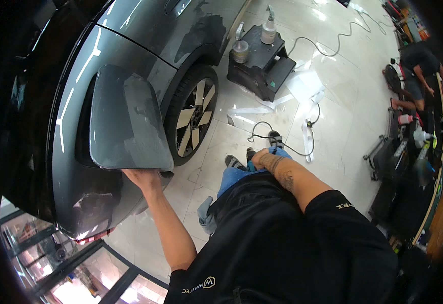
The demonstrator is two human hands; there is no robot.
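Note:
An open grey flap point(128, 116) stands out from the grey car's rear side panel point(69, 167). My left hand point(143, 180) is at the flap's lower edge, its fingers curled underneath and mostly hidden, seemingly gripping it. My right hand point(265, 159) is closed on a dark tool point(251, 154) with a teal part, held in front of my blue-trousered legs; a black cord point(295, 149) loops from near it. A grey cloth point(206, 215) hangs by my left hip. The car's wheel point(196, 116) is beside the flap.
A black step stool point(252, 81) carries bottles. White sheets point(305, 86) and strips lie on the tiled floor point(343, 76). At the right, another person point(419, 71) in dark clothing crouches by a workbench point(441, 187) and wheeled cart point(383, 157). Glass framed panels point(100, 268) are at the lower left.

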